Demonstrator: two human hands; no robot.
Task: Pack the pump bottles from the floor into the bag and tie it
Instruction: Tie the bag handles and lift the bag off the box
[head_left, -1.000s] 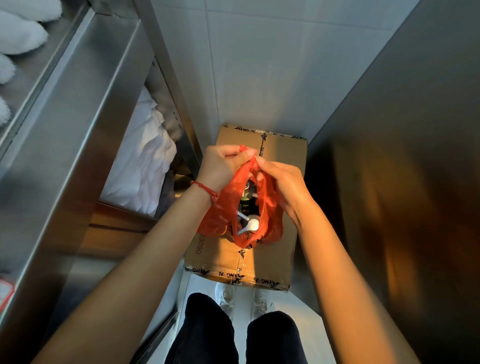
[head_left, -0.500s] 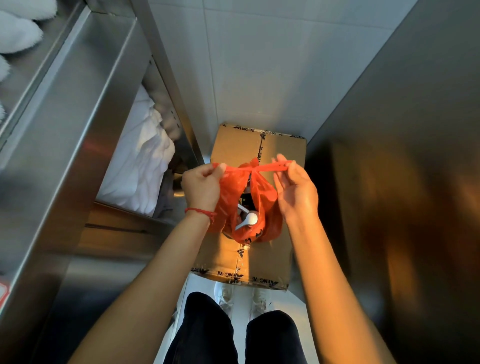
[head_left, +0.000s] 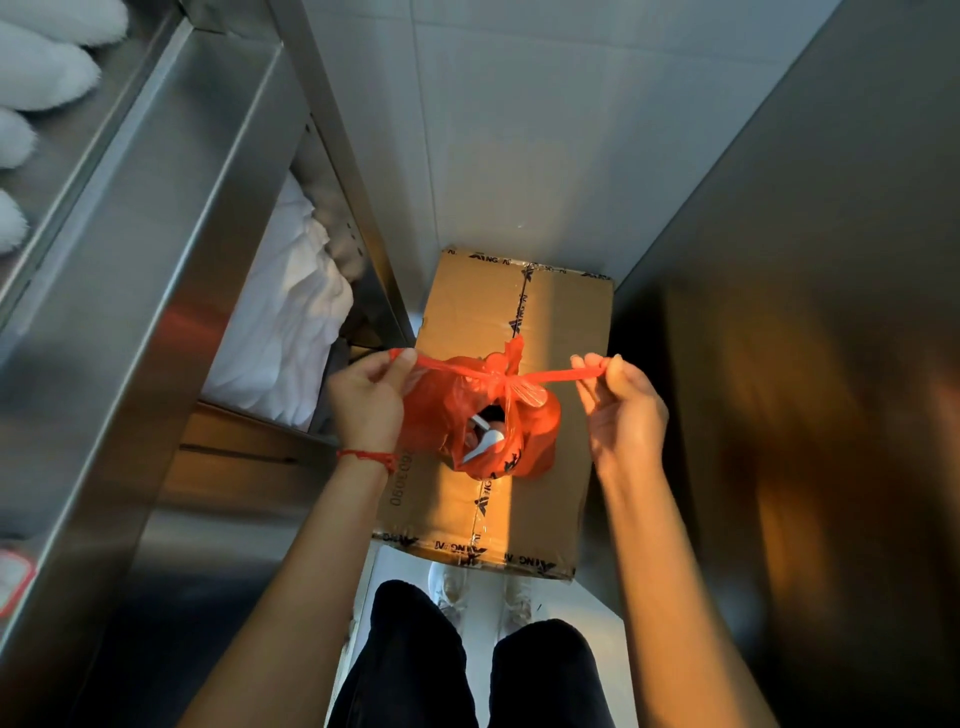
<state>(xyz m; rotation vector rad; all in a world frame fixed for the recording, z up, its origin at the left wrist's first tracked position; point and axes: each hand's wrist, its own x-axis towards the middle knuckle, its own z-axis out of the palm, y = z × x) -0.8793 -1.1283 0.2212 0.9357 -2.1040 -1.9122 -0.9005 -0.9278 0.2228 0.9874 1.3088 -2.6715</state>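
A red plastic bag (head_left: 535, 431) rests on a taped cardboard box (head_left: 566, 322). Its two handles are crossed into a knot (head_left: 501, 376) at the top and stretched out sideways. My left hand (head_left: 366, 397) pinches the left handle end, and my right hand (head_left: 621, 405) pinches the right one. Through a gap in the bag's side a white pump head (head_left: 485, 441) of a bottle shows; the rest of the bottles are hidden inside.
A steel shelf unit (head_left: 156, 270) stands on the left, holding white cloths (head_left: 283, 322). A dark metal wall (head_left: 805, 312) closes the right side, a white tiled wall (head_left: 519, 130) the back. My legs and white shoes (head_left: 483, 597) are just below the box.
My hands have moved apart, from together above the bag to well out on either side, drawing the handles taut and the knot tighter.
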